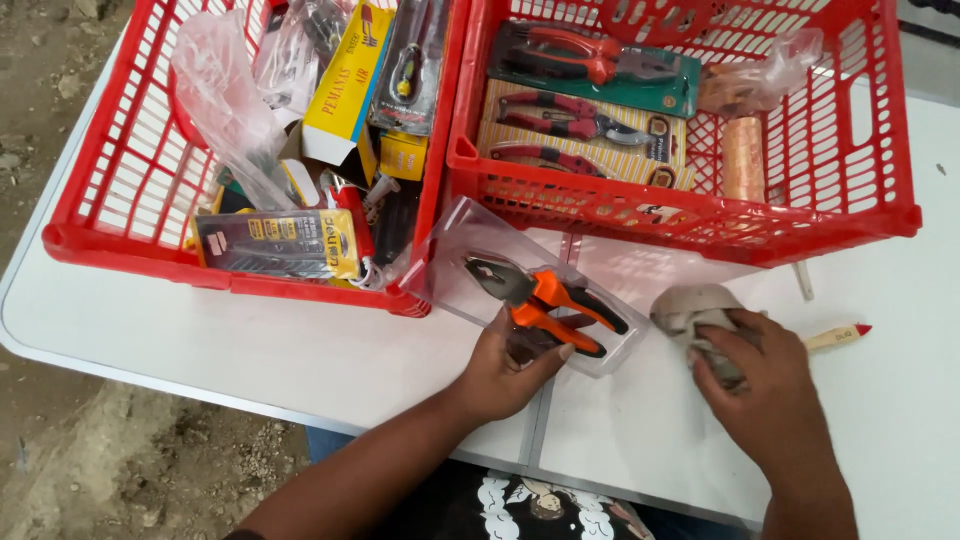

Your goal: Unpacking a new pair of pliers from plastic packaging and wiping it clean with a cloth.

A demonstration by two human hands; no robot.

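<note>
A pair of orange-and-black handled pliers [540, 293] lies in a clear plastic blister pack [462, 252] on the white table [180, 340]. My left hand [505, 372] holds the pack's near edge, thumb by the handles. My right hand [765, 395] is closed on a crumpled grey cloth [690, 308], pressed to the table right of the pack.
Two red plastic baskets stand behind: the left basket [120, 250] holds packaged tools, boxes and plastic bags, the right basket [690, 215] holds carded pliers and a roll of twine. A wooden pencil with a red tip [838, 336] lies beside my right hand. Bare dirt ground lies left.
</note>
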